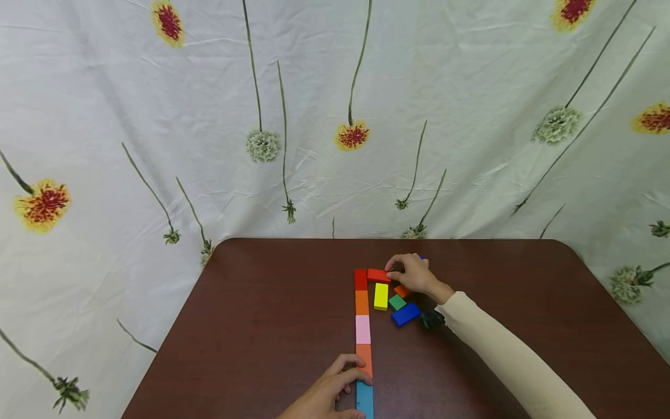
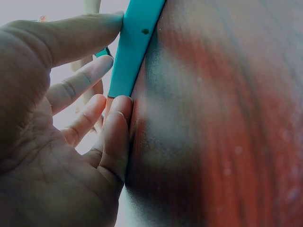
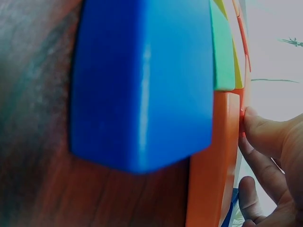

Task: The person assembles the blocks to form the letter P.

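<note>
A straight row of blocks runs toward the near table edge: red (image 1: 360,279), orange (image 1: 362,302), pink (image 1: 363,329), salmon-orange (image 1: 364,351) and light blue (image 1: 364,401). At the row's near end my left hand (image 1: 332,390) rests with loosely extended fingers; its thumb touches the side of the light blue block (image 2: 135,45), and its fingertips reach over the salmon-orange one. A second red block (image 1: 377,275) lies crosswise beside the row's far end. My right hand (image 1: 416,274) pinches its right end between thumb and index finger.
Just right of the row lie a yellow block (image 1: 381,295), a green block (image 1: 397,302), a blue block (image 1: 406,314) and an orange block (image 1: 402,290). Another blue block (image 1: 422,258) is mostly hidden behind my right hand. A floral cloth (image 1: 314,186) hangs behind the brown table (image 1: 262,326).
</note>
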